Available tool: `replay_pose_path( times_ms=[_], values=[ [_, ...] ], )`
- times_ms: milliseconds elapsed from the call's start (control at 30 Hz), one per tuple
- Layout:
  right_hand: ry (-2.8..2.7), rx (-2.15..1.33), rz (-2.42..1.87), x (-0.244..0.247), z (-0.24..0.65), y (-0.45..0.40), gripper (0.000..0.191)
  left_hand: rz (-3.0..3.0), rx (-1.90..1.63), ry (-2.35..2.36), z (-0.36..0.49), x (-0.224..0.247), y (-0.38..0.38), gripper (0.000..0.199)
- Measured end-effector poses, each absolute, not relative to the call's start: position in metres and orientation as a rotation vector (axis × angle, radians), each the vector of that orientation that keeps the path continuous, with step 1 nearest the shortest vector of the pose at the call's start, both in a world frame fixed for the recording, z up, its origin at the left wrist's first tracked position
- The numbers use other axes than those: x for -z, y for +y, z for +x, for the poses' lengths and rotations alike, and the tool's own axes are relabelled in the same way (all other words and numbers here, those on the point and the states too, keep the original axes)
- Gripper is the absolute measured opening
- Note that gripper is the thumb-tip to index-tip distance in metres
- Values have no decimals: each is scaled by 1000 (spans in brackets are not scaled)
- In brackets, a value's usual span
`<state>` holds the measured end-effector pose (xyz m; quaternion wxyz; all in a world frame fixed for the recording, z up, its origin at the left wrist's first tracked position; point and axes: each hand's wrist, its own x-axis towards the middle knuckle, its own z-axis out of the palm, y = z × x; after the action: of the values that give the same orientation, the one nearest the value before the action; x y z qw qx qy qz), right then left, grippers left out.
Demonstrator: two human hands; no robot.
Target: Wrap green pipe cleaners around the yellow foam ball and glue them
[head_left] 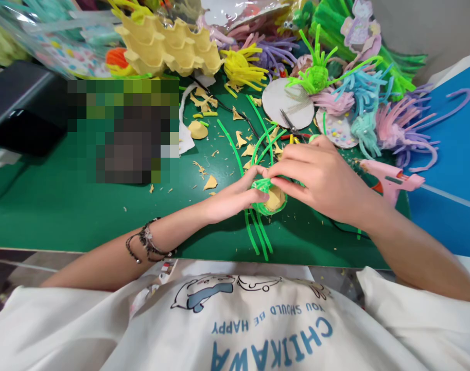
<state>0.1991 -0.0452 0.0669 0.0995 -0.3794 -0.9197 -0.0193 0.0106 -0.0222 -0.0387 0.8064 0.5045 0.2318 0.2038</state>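
Between my hands is a small egg-carton cup (275, 200) of yellowish pulp, with green pipe cleaners (260, 207) wound around it. Long loose green stems stick out beyond it toward the back and toward the table's front edge. My left hand (244, 193) grips the wrapped cup from the left, its thumb pressed on the rim. From the right, my right hand (310, 172) pinches at the top of the wrapping, where its fingertips hide what they hold, most likely a strand of the green pipe cleaner. The fingertips of both hands nearly meet.
A pink glue gun (391, 180) lies to the right, scissors (291, 121) on a white disc (277, 105). Torn carton scraps (210, 182) litter the green table (84, 221). An egg carton (167, 46) and bundled pipe cleaners (244, 67) line the back; a black device (26, 108) stands left.
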Motion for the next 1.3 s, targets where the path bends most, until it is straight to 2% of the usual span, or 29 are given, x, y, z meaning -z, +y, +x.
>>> replay_pose_path(
  times_ms=[200, 433, 667, 900, 1100, 1300],
  values=[
    [-2727, 11, -1194, -70, 194, -45, 26, 1020, -452, 545, 9, 39, -24, 53],
    [-2775, 11, -1318, -76, 189, -46, 23, 1000, -463, 588, 10, 32, -27, 48],
    [-2804, 20, -1298, -75, 188, -45, 24, 998, -471, 572, 11, 32, -27, 42],
    [-2736, 26, -1239, -74, 196, -47, 22, 995, -448, 618, 15, 30, -23, 47],
    [-2681, -11, -1204, -73, 208, -50, 18, 980, -437, 646, 17, 23, -24, 39],
    [-2682, -46, -1115, -71, 218, -51, 19, 883, -431, 684, 20, 14, -24, 43]
  ],
)
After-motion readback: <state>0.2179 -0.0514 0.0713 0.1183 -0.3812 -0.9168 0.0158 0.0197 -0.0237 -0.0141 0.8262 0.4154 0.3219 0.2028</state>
